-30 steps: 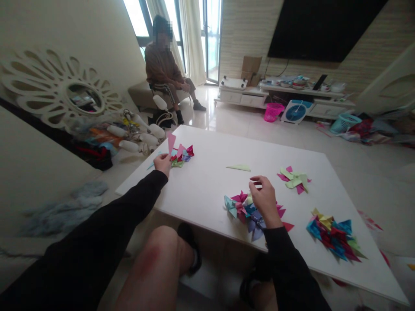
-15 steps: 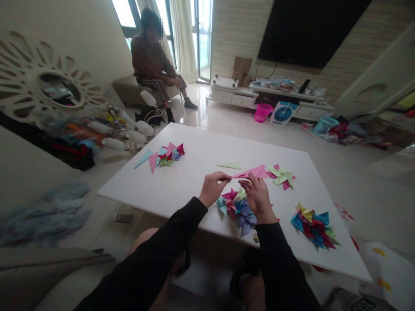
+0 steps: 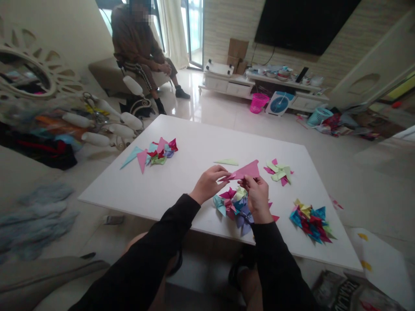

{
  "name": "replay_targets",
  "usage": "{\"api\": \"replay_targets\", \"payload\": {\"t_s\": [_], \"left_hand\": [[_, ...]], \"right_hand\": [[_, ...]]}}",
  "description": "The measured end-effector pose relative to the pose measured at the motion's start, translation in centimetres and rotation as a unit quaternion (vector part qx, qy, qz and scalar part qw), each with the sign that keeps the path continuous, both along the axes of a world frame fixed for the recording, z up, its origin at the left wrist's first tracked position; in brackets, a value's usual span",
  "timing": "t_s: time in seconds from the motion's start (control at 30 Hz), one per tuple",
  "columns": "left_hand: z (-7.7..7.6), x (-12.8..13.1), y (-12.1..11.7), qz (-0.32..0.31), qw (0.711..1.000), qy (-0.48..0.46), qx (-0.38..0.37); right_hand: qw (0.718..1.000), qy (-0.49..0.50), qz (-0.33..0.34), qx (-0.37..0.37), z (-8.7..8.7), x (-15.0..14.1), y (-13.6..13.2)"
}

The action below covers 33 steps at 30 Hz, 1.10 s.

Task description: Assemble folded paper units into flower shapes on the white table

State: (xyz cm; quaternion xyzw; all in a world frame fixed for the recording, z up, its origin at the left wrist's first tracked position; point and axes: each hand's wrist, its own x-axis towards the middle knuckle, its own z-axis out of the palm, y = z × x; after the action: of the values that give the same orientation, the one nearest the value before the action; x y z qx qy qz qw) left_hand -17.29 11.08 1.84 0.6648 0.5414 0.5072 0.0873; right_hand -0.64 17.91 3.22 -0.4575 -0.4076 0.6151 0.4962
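A folded pink paper piece [image 3: 248, 169] is held above the table between both my hands. My left hand [image 3: 209, 182] pinches its narrow left end. With thumb and fingers, my right hand [image 3: 258, 196] grips the lower edge near its wide end. Below the hands lies a cluster of colourful folded paper pieces [image 3: 229, 202], partly hidden by my right hand. Just beyond the hands is a flat light green folded paper [image 3: 227, 162]. To the right sits a green and pink paper pinwheel shape [image 3: 279, 171].
The white table [image 3: 194, 142] also bears a paper pile [image 3: 160, 151] at left and a multicoloured paper cluster [image 3: 313, 221] at right. Beyond it, a person [image 3: 139, 47] sits by the window. A pink basket [image 3: 258, 103] and a fan [image 3: 280, 103] stand on the floor.
The pink paper has turned so its broad face shows. My right-hand fingers have closed on its lower edge. The whole view has shifted slightly.
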Motion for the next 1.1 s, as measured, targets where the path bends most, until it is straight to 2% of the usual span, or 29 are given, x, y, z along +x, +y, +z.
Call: {"api": "replay_targets", "payload": {"t_s": [0.23,0.33,0.4,0.47,0.53,0.63,0.7,0.83,1.1], "left_hand": [[0.2,0.4,0.1,0.022,0.999,-0.019,0.014],[0.7,0.6,-0.1,0.029,0.998,-0.063,-0.008],[1.0,0.8,-0.1,0.02,0.99,-0.13,-0.049],[1.1,1.0,0.0,-0.008,0.965,-0.24,-0.102],[1.0,1.1,0.2,-0.042,0.924,-0.35,-0.15],[0.8,1.4,0.6,-0.073,0.879,-0.428,-0.195],[0.8,1.6,0.8,-0.084,0.871,-0.436,-0.212],[0.9,2.1,1.0,-0.095,0.871,-0.424,-0.229],[0.4,2.5,1.4,-0.087,0.869,-0.421,-0.245]], "right_hand": [[1.0,0.008,0.015,-0.004,0.5,-0.7,-0.6],[0.999,0.024,0.028,0.007,1.0,-0.7,-1.1],[0.999,0.038,0.037,0.008,1.3,-0.6,-1.3],[0.998,0.049,0.043,-0.006,1.4,-0.5,-1.4],[0.998,0.051,0.04,-0.016,1.3,-0.3,-1.4],[0.999,0.034,0.038,0.004,0.9,-0.1,-1.3],[0.998,0.02,0.041,0.03,0.6,-0.1,-1.1],[0.998,0.003,0.034,0.057,0.0,0.0,-0.8],[0.999,-0.012,0.017,0.034,-0.1,0.1,-0.8]]}}
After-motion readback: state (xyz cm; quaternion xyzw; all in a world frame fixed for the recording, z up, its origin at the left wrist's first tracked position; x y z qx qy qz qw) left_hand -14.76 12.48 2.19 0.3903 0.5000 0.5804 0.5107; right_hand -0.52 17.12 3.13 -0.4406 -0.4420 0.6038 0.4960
